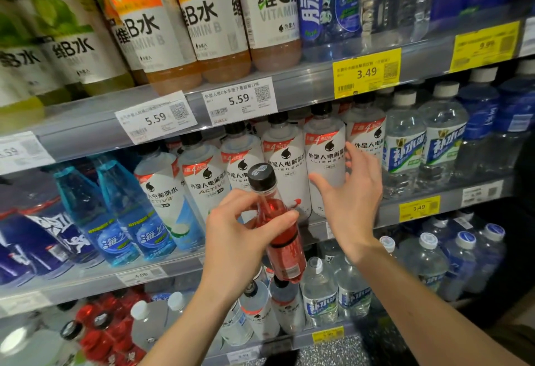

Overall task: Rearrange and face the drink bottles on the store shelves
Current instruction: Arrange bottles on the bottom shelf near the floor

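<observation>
**Drink aisle, facing in progress: one red bottle out of place, in hand**

Item in hand: red drink bottle, black cap, held tilted in front of the middle shelf. The left hand grips it round the upper body, thumb and fingers curled about it. The right hand is spread, holding nothing, fingertips at or just beside a white electrolyte bottle; whether they touch cannot be told.

Progress, as judged: partway. The white electrolyte bottles on the middle shelf mostly show their labels forward, as do the vitamin water bottles on the top shelf. The red bottle matches none of the row it is near; similar red bottles stand on the lowest shelf, near left, so it likely belongs there. It is not yet shelved.

Surface: grey metal shelving, four tiers visible, with white price tags and yellow price tags clipped along the rails.

Room: a shop aisle; dark speckled floor below.
</observation>
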Tool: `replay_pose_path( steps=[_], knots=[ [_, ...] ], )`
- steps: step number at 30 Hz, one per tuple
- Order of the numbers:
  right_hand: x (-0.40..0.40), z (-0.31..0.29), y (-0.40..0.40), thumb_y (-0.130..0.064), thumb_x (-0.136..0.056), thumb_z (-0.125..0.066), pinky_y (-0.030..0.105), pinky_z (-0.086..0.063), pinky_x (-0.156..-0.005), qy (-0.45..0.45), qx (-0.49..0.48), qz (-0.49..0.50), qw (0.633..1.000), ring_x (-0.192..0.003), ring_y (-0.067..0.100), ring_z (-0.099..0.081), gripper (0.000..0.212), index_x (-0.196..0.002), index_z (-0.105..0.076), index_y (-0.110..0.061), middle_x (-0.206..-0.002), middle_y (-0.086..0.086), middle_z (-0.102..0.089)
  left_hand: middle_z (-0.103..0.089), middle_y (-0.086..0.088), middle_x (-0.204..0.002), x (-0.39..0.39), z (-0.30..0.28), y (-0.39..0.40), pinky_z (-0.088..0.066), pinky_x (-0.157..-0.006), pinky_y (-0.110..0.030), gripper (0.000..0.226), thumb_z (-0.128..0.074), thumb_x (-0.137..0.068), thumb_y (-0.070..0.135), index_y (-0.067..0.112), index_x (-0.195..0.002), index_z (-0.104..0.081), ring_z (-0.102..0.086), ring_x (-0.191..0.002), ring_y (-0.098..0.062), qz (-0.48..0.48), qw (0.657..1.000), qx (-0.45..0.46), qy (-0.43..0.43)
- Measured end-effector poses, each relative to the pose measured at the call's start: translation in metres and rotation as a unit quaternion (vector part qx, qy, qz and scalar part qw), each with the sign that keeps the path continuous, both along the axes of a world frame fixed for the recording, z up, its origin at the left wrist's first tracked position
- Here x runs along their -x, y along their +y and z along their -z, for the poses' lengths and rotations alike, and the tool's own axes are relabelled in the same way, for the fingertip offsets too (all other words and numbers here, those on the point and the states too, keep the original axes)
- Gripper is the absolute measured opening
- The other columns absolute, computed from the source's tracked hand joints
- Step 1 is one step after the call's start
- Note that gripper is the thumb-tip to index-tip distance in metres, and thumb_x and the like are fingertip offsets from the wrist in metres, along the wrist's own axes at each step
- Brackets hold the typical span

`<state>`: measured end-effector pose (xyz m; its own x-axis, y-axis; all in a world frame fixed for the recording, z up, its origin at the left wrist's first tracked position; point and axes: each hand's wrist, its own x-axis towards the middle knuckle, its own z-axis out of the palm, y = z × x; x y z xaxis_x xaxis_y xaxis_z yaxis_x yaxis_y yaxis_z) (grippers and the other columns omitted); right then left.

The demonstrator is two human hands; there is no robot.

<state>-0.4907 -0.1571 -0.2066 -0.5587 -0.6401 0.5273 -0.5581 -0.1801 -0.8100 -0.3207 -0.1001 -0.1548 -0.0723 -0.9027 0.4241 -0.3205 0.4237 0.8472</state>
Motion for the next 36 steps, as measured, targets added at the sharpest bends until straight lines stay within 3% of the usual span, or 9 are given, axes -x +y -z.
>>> replay_pose_path(
  steps=[6,10,12,16,18,23,28,33,36],
  knots=[
    [-0.004,-0.017,0.019,-0.023,-0.08,-0.08,0.038,-0.045,-0.101,0.02,0.07,-0.025,0.997,-0.112,0.021,-0.05,0.055,-0.128,-0.055,-0.012,-0.118,0.0,-0.051,-0.07,0.007,-0.086,-0.014,-0.002,0.003,-0.048,-0.077,-0.015,0.022,-0.084,-0.067,0.036,0.026,-0.086,-0.077,-0.065,-0.088,-0.008,-0.01,1.0,0.007,-0.021],
    [-0.039,-0.035,0.059,-0.037,-0.082,-0.072,0.025,-0.05,-0.071,0.043,0.074,-0.261,0.962,-0.085,0.014,-0.059,0.034,-0.11,-0.065,-0.019,-0.095,-0.009,-0.059,-0.068,-0.002,-0.087,-0.032,0.002,0.007,-0.054,-0.08,-0.038,0.021,-0.087,-0.071,0.027,0.021,-0.089,-0.078,-0.063,-0.088,-0.015,-0.018,0.999,0.005,-0.045],
    [-0.063,-0.034,0.074,-0.041,-0.077,-0.074,0.028,-0.052,-0.063,-0.018,0.002,-0.387,0.922,-0.078,0.01,-0.058,0.036,-0.109,-0.063,-0.03,-0.091,-0.016,-0.057,-0.069,-0.002,-0.087,-0.045,0.007,0.009,-0.053,-0.079,-0.034,0.019,-0.087,-0.073,0.024,0.019,-0.089,-0.078,-0.063,-0.088,-0.013,-0.024,0.998,0.011,-0.062],
    [-0.097,-0.023,0.073,-0.031,-0.075,-0.084,0.03,-0.048,-0.053,-0.066,-0.026,-0.433,0.899,-0.061,0.011,-0.054,0.041,-0.111,-0.064,-0.03,-0.092,-0.009,-0.058,-0.069,-0.002,-0.084,-0.075,0.02,0.017,-0.049,-0.076,-0.03,0.017,-0.087,-0.074,0.024,0.018,-0.087,-0.077,-0.061,-0.085,-0.011,-0.029,0.997,0.011,-0.077],
    [-0.111,-0.021,0.068,-0.034,-0.074,-0.084,0.019,-0.044,-0.058,-0.053,-0.02,-0.446,0.893,-0.063,0.005,-0.056,0.039,-0.108,-0.065,-0.033,-0.095,-0.013,-0.06,-0.067,0.0,-0.081,-0.09,0.029,0.021,-0.049,-0.073,-0.035,0.012,-0.083,-0.073,0.03,0.027,-0.081,-0.074,-0.06,-0.083,-0.013,-0.016,0.996,0.023,-0.089],
    [-0.16,-0.013,0.058,-0.038,-0.079,-0.076,0.011,-0.042,-0.08,0.036,-0.008,-0.447,0.894,-0.091,0.005,-0.062,0.026,-0.101,-0.072,-0.023,-0.092,-0.014,-0.064,-0.056,0.019,-0.071,-0.128,0.046,0.033,-0.04,-0.066,-0.012,0.028,-0.08,-0.068,0.04,0.049,-0.072,-0.053,-0.055,-0.074,0.006,-0.047,0.992,0.037,-0.11],
    [-0.209,0.003,0.05,-0.042,-0.07,-0.081,0.012,-0.044,-0.082,0.061,-0.019,-0.491,0.869,-0.091,0.003,-0.064,0.043,-0.105,-0.072,-0.019,-0.095,-0.014,-0.066,-0.062,0.01,-0.075,-0.186,0.066,0.039,-0.045,-0.066,-0.025,0.015,-0.075,-0.072,0.043,0.033,-0.08,-0.069,-0.059,-0.075,-0.004,-0.063,0.99,0.012,-0.129],
    [-0.249,0.024,0.047,-0.01,-0.072,-0.086,0.018,-0.053,-0.065,-0.031,-0.085,-0.555,0.827,-0.076,0.013,-0.066,0.04,-0.101,-0.07,-0.03,-0.094,-0.006,-0.069,-0.05,0.012,-0.065,-0.245,0.076,0.038,-0.03,-0.06,-0.014,0.023,-0.08,-0.074,0.041,0.02,-0.082,-0.074,-0.045,-0.066,0.002,-0.116,0.974,0.009,-0.192],
    [-0.276,0.035,0.045,-0.019,-0.07,-0.086,0.023,-0.057,-0.07,-0.005,-0.093,-0.565,0.82,-0.081,0.024,-0.069,0.041,-0.107,-0.07,-0.022,-0.097,-0.001,-0.068,-0.059,0.003,-0.069,-0.277,0.079,0.035,-0.038,-0.061,-0.024,0.026,-0.079,-0.074,0.042,0.019,-0.086,-0.076,-0.05,-0.068,-0.003,-0.119,0.973,-0.004,-0.199]
  ],
)
